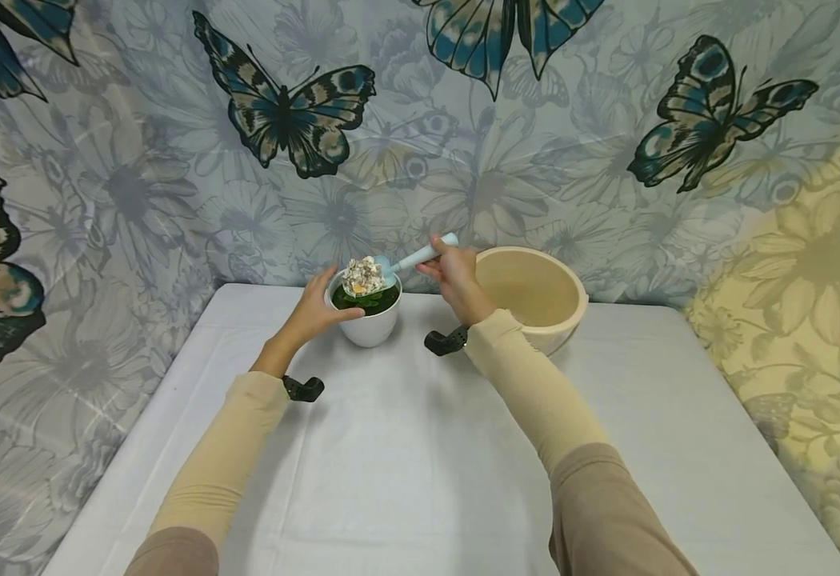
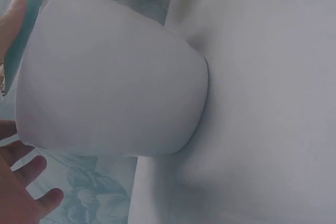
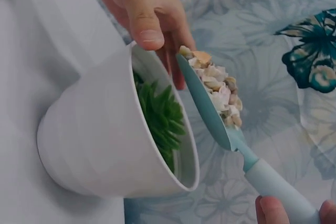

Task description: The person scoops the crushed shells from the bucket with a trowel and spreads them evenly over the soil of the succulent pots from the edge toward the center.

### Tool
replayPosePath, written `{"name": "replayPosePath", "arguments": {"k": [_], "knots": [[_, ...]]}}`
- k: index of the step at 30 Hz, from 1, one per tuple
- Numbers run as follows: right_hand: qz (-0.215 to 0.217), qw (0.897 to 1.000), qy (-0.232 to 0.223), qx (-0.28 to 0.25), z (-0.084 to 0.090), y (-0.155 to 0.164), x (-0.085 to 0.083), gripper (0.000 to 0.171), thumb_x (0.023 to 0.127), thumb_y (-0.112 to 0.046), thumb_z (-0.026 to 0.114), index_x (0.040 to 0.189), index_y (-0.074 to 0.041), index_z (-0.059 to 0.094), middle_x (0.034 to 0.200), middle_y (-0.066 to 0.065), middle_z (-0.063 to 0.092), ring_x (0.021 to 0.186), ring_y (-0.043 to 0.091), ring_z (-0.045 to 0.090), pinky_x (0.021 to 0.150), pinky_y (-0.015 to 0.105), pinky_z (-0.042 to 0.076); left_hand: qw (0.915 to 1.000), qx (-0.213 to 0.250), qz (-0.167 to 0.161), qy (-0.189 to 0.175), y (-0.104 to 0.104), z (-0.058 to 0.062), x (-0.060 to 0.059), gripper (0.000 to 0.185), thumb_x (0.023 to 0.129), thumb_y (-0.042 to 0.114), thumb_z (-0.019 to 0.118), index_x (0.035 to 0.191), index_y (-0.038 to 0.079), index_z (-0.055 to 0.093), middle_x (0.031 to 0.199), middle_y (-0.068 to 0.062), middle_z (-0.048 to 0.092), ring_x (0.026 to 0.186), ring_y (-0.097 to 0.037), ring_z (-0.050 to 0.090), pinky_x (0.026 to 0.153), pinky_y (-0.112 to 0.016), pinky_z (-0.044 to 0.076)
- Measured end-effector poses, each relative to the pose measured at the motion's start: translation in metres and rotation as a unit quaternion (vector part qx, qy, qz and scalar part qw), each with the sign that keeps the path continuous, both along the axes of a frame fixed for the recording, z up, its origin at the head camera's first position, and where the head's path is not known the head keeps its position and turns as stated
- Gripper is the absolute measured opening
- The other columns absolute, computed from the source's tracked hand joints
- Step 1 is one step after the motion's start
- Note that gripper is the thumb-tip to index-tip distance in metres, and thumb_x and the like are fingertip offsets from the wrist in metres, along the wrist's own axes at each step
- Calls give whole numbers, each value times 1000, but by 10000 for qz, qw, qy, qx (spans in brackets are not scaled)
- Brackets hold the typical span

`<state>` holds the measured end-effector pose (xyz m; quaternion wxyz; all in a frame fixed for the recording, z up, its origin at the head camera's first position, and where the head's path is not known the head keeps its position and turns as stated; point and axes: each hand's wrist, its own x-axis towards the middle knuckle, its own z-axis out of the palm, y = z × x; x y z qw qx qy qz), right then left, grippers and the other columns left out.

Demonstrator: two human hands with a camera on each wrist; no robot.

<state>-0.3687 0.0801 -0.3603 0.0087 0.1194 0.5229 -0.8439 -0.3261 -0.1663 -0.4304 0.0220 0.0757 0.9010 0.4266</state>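
A white pot [image 1: 370,324] with a green plant [image 1: 366,301] inside stands on the white table [image 1: 420,448]. My left hand [image 1: 317,308] grips the pot's rim, thumb on the near edge; the left hand [image 3: 144,11] shows at the rim in the right wrist view too. My right hand [image 1: 456,276] holds the handle of a light blue scoop [image 1: 413,258] heaped with pale pebbles [image 1: 364,276], held just above the pot. The scoop [image 3: 226,129] and pebbles [image 3: 218,90] hover over the plant [image 3: 160,116]. The left wrist view is filled by the pot's wall [image 2: 110,77].
A large beige bowl [image 1: 535,292] stands to the right of the pot, behind my right forearm. A butterfly-and-flower curtain [image 1: 420,120] hangs behind and around the table. The white tablecloth stretches bare toward me.
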Motion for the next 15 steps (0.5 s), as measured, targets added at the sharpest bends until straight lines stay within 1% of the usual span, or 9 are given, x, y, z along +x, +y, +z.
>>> {"name": "replayPosePath", "arguments": {"k": [5, 7, 10, 13, 15], "knots": [[41, 9999, 7, 119, -1, -2, -1, 12, 98, -12, 58, 88, -6, 56, 71, 5, 62, 60, 13, 67, 58, 24, 59, 10000, -18, 27, 41, -1, -4, -2, 110, 78, 52, 77, 158, 12, 13, 164, -16, 11, 151, -39, 9, 116, -66, 18], [42, 9998, -24, 179, -1, -3, -1, 11, 98, -13, 58, 89, -6, 57, 75, 5, 61, 61, 12, 66, 59, 24, 59, 10000, -19, 37, 42, -2, -6, -3, 110, 77, 52, 77, 158, 12, 14, 164, -16, 11, 151, -39, 9, 117, -66, 18], [63, 9997, -65, 220, -3, -4, 0, 11, 98, -13, 58, 98, -2, 58, 85, 9, 62, 62, 13, 65, 61, 25, 60, 10000, -48, 17, 3, -2, -8, -4, 111, 77, 54, 77, 158, 13, 13, 164, -16, 10, 151, -40, 9, 117, -66, 18], [103, 9996, -89, 265, -5, -5, -1, 16, 99, -12, 57, 108, 1, 58, 95, 12, 61, 64, 14, 65, 65, 27, 61, 10000, -77, 3, -59, -3, -11, -5, 112, 77, 56, 76, 158, 15, 12, 164, -15, 10, 151, -40, 8, 116, -66, 18], [104, 9994, -104, 300, -6, -6, -2, 16, 99, -12, 56, 108, 1, 57, 97, 13, 61, 66, 14, 66, 67, 28, 61, 9999, -101, -10, -72, -4, -12, -5, 112, 76, 57, 76, 158, 15, 12, 164, -16, 10, 151, -40, 9, 116, -66, 18]]}}
